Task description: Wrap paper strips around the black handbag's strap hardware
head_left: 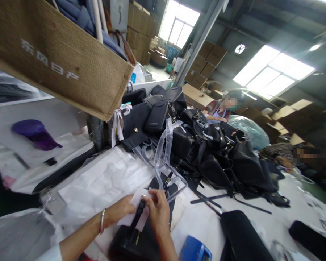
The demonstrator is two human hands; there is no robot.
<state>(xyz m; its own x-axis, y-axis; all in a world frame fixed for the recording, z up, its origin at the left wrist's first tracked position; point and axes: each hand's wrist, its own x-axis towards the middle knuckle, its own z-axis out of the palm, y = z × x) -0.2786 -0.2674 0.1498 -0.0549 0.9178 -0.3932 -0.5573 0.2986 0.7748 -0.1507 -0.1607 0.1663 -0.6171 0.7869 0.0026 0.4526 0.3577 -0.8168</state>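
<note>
Hands [159,210] on white paper [128,218]; "东风日产" on burlap bag [62,56]

glaring windows [273,71], dim ceiling [271,21], blurred right edge

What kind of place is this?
It looks like a workshop or small factory that works with bags: a big heap of black bags lies on a white table, and brown cardboard boxes are stacked behind.
</note>
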